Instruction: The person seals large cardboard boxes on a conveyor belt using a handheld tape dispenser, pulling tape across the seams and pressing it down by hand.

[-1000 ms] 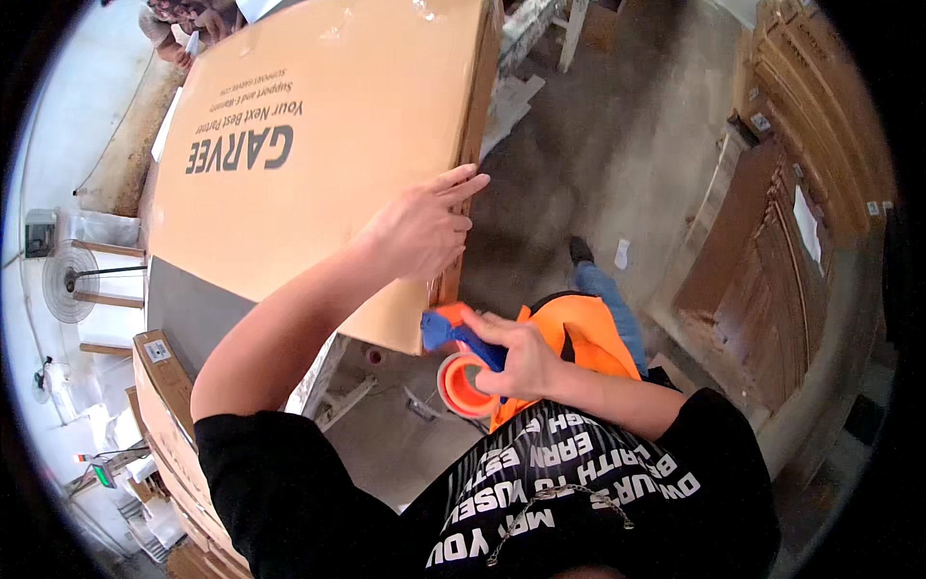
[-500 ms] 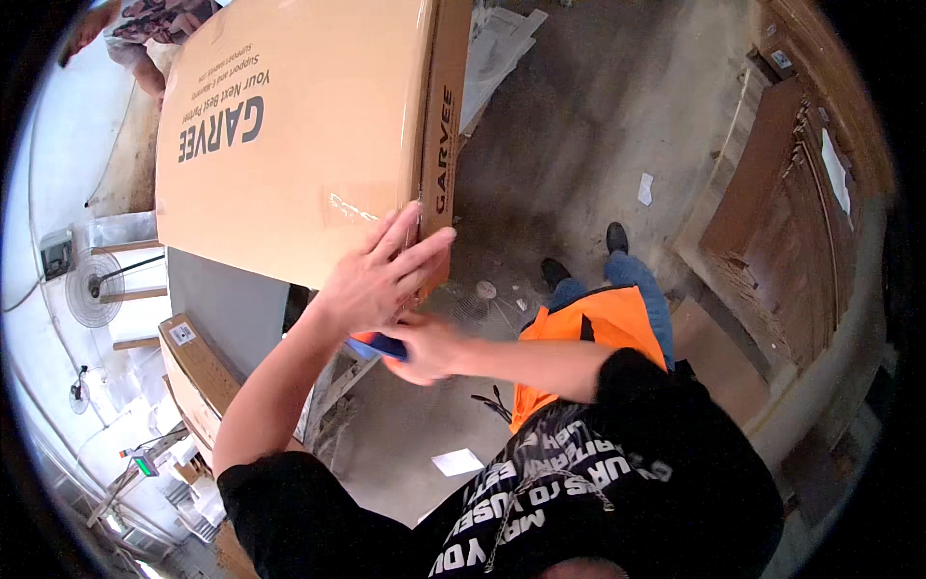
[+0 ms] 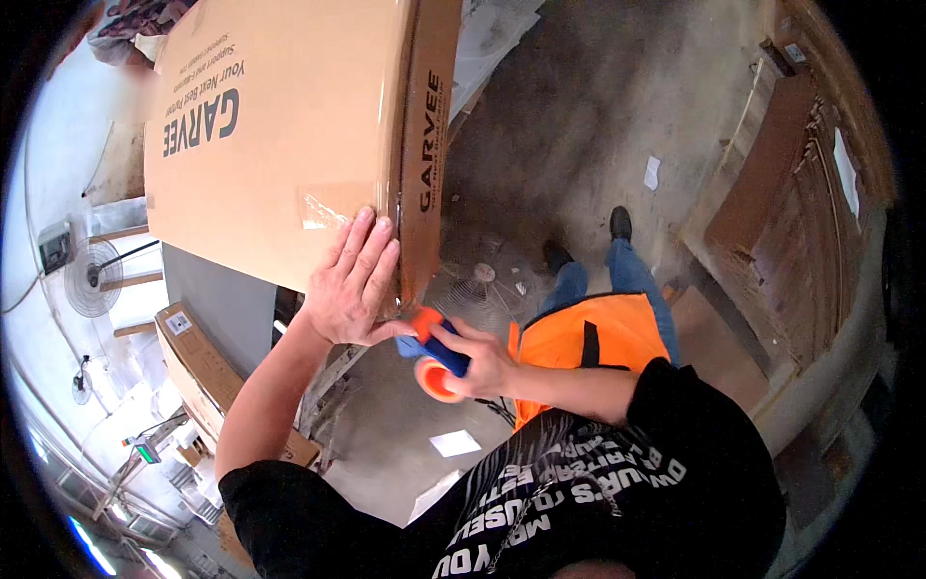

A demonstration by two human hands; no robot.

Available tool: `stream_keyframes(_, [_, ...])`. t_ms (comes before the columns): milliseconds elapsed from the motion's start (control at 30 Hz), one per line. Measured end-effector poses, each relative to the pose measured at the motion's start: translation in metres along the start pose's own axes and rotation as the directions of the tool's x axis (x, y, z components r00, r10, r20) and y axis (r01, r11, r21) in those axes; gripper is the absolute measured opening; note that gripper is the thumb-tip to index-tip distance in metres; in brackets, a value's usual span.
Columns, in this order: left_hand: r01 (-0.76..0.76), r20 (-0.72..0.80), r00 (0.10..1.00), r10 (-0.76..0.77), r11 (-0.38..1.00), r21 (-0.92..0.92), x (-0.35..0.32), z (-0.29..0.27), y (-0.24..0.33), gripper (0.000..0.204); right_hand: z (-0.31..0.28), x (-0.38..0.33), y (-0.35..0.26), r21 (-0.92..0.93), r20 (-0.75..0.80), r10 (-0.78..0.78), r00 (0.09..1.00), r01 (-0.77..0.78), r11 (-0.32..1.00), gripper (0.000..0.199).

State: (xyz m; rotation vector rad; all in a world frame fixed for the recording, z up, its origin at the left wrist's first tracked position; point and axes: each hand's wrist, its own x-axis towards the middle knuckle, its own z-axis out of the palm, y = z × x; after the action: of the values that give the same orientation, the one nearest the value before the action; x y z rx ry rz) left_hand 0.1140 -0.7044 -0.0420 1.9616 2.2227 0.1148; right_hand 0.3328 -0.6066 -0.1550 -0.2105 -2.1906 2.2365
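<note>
A large flat brown cardboard box (image 3: 270,145) with dark print fills the upper left, its narrow side turned to the right. My left hand (image 3: 352,285) lies flat on the box's near corner, fingers stretched over the top beside a strip of clear tape (image 3: 325,207). My right hand (image 3: 485,359) is wrapped round a blue and orange tape dispenser (image 3: 446,344), which carries a roll with an orange core. The dispenser's front end is at the box's near end, close to my left thumb; whether it touches the cardboard, I cannot tell.
A grey surface (image 3: 217,309) shows below the box, with another carton (image 3: 200,357) at left. Fans (image 3: 95,277) stand at the left and on the floor (image 3: 477,280). Stacked brown cardboard (image 3: 772,183) lies at right. Another person's patterned clothing (image 3: 130,39) shows at top left.
My right hand and the tape dispenser have moved right and slightly nearer, so more of the dispenser shows. The box and my left hand sit slightly farther left in view.
</note>
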Motion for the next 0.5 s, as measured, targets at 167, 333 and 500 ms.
stream_keyframes(167, [0.018,-0.020,1.000,-0.016,0.995,0.094,-0.004,0.009,-0.004,0.088,0.062,0.086,-0.023,-0.427,0.310,0.270,0.911,-0.120,0.896,0.051])
stream_keyframes(333, [-0.150,0.177,0.976,0.124,0.978,0.145,-0.004,0.005,0.001,0.046,0.000,0.054,-0.020,-0.317,0.556,0.073,0.828,0.129,0.940,0.055])
stream_keyframes(500, [-0.366,0.622,0.776,0.103,0.877,0.312,0.075,-0.036,0.025,0.051,-0.181,0.042,0.025,-0.446,0.371,0.113,0.922,0.070,0.892,0.054])
